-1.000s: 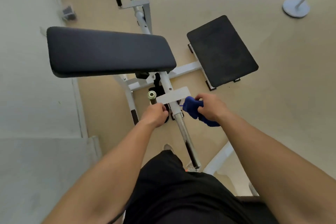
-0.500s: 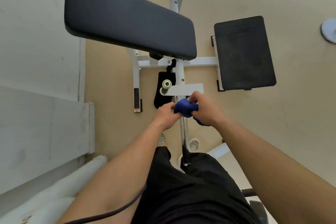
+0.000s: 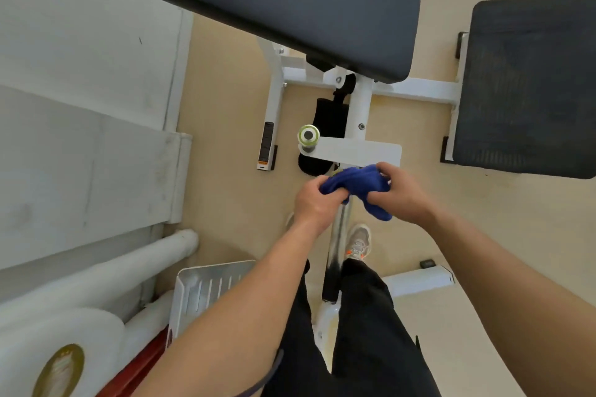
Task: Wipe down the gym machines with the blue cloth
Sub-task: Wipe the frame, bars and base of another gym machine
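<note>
Both my hands hold the bunched blue cloth (image 3: 356, 185) just above the chrome bar (image 3: 337, 245) of a white gym machine. My left hand (image 3: 314, 200) grips the cloth's left end, and my right hand (image 3: 401, 192) grips its right part, with a loose end hanging below. The white bracket (image 3: 358, 151) with a green-ringed peg (image 3: 308, 135) lies just beyond the cloth. The long black pad (image 3: 274, 0) spans the top of the view, and a black textured platform (image 3: 529, 87) sits at the right.
A white wall and ledge (image 3: 87, 145) run down the left side, with white pipes (image 3: 154, 255) below them. A white slotted metal tray (image 3: 209, 284) sits at my lower left. My legs in black trousers straddle the bar, one shoe (image 3: 358, 243) on the beige floor.
My left hand has left the bar and taken hold of the cloth beside my right hand. My head has tilted down, so the machine appears closer and higher in view.
</note>
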The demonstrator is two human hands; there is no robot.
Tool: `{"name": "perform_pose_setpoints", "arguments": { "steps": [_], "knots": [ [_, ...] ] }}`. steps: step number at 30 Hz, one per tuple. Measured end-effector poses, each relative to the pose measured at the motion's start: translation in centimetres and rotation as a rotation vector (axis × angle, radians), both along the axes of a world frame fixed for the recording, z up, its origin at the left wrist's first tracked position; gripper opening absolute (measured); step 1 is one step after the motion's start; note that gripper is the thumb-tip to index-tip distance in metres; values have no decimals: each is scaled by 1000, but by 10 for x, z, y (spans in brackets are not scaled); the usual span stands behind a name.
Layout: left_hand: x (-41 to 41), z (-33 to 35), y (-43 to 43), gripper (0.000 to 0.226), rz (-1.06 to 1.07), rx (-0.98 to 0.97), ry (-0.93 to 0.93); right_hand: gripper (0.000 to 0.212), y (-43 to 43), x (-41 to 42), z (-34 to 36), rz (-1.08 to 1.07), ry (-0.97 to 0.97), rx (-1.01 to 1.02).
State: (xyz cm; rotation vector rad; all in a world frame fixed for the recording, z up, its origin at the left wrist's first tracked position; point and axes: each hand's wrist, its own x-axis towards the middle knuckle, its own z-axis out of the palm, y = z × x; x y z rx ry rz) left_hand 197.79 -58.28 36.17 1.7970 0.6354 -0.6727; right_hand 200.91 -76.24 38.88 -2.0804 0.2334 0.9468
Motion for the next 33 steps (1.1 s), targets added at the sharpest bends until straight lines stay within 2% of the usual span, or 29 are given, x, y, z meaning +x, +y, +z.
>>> {"name": "perform_pose_setpoints", "arguments": {
  "steps": [3, 6, 8, 9, 12, 15, 17, 20, 22, 29, 33],
  "knots": [
    [14, -29, -19, 14, 86, 93, -21, 27, -12, 16, -38, -75, -26, 13],
    [28, -59, -38, 25, 155, 286, -112, 53, -18, 31, -73, -259, -141, 23],
    [34, -78, -51, 20, 173, 352, -220, 66, -19, 38, -95, -281, -286, -24],
    [37, -87, -57, 16, 186, 349, -276, 66, -20, 40, -107, -232, -372, -80],
    [39, -109, -66, 44, 93, 433, -516, 62, -28, 41, -137, 5, -558, -315],
    [35, -136, -74, 55, -323, 679, -741, 53, -42, 33, -162, 281, -725, -548],
    [36, -150, -79, 55, -568, 763, -733, 51, -49, 25, -175, 365, -781, -542],
    [40, -166, -76, 55, -752, 843, -717, 57, -55, 14, -193, 468, -790, -552],
    [40, -170, -64, 56, -781, 896, -716, 60, -51, 16, -198, 515, -821, -560],
    [37, -167, -30, 55, -660, 1027, -641, 62, -7, 49, -197, 736, -879, -507],
    [38, -166, -58, 55, -747, 987, -694, 61, -42, 37, -198, 693, -876, -559]
  ]
}}
